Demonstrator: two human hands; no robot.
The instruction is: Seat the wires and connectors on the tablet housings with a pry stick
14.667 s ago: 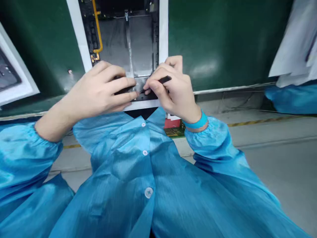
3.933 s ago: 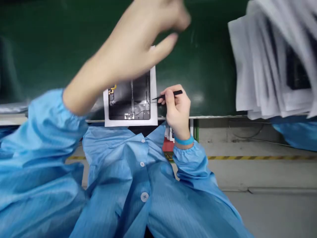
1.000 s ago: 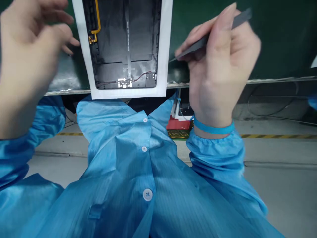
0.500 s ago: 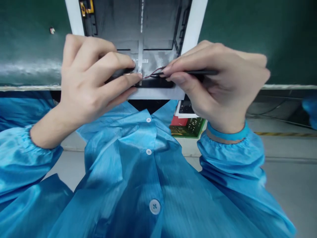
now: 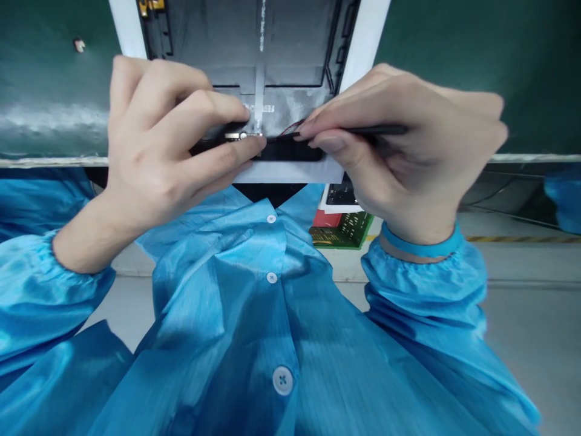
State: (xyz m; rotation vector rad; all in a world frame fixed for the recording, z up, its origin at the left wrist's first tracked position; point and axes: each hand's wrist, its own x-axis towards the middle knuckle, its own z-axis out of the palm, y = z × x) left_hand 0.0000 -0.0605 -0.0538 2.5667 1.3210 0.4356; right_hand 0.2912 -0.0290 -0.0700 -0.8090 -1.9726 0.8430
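Note:
My left hand [image 5: 157, 139] rests over the near left part of an opened, tablet-like device [image 5: 295, 66], fingers apart. Its index fingertip presses beside a small metallic strip [image 5: 232, 137] near the device's lower edge. My right hand [image 5: 403, 139] pinches a slim black tool, which looks like tweezers [image 5: 376, 130], between thumb and fingers. The tool's dark tip points left, close to my left index fingertip. Thin dark red wires [image 5: 293, 126] run by the tip and pass under my right fingers. Where the wires end is hidden.
The device lies on a white pad [image 5: 295, 174] at the front edge of a green bench mat [image 5: 454, 54]. A pale ribbon [image 5: 259, 79] runs down its middle. A small object [image 5: 78, 45] sits on the mat at left. Below the bench is a green crate [image 5: 349, 230].
The wires sit lower and less stretched between my hands, and the metallic strip shows more beside my left index finger. My right hand has shifted slightly right with the tool.

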